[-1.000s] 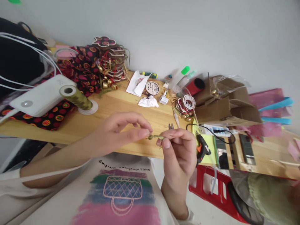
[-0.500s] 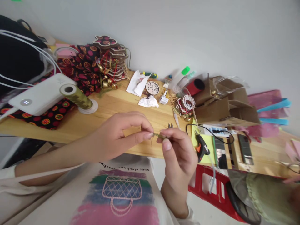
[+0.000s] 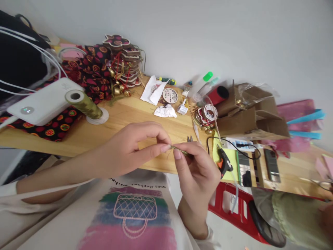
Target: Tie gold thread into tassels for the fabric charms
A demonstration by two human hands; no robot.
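In the head view, my left hand (image 3: 140,149) pinches one end of a thin olive-green cord (image 3: 172,147) between thumb and fingertips. Close against it, my right hand (image 3: 199,166) grips the same cord between thumb and forefinger, and part of the cord disappears inside that hand. Both hands hover over the front edge of the wooden table (image 3: 119,121). A spool of olive-green thread (image 3: 85,106) stands on the table to the left. Dark pointed tips, like those of scissors or pliers, (image 3: 190,139) show just behind my right hand.
A white power bank with cables (image 3: 49,100) lies left, near stacked fabric-covered ornaments (image 3: 126,66) with bells. Right of centre are more ornaments (image 3: 208,114), a cardboard box (image 3: 249,121) and a black glue gun (image 3: 224,161). A red stool (image 3: 234,208) stands below the table's edge.
My right thumb and forefinger have slid left along the cord, closer to my left fingertips. My left hand stays nearly where it was. The view has shifted slightly.
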